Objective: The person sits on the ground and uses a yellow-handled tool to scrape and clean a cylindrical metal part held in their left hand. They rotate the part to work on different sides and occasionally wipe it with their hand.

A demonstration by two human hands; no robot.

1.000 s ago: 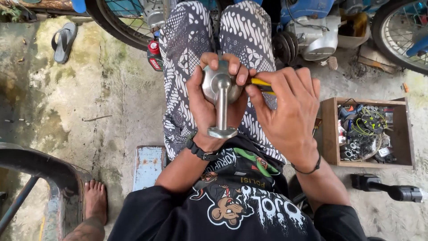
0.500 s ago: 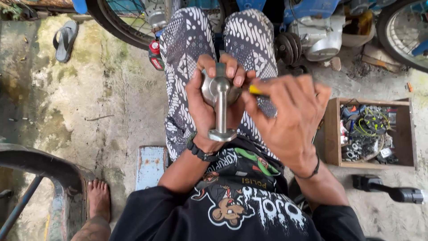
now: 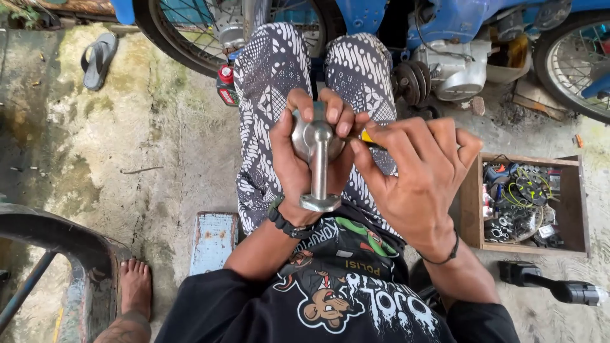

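Two hands meet over the lap: the left hand grips a steel shaft part by its round head, stem pointing back toward the body, while the right hand pinches a yellow-handled tool against that head from the right.

Beyond my knees stands a blue motorcycle. To my right a wooden box holds wires and small parts; a grey sandal lies on the concrete floor.
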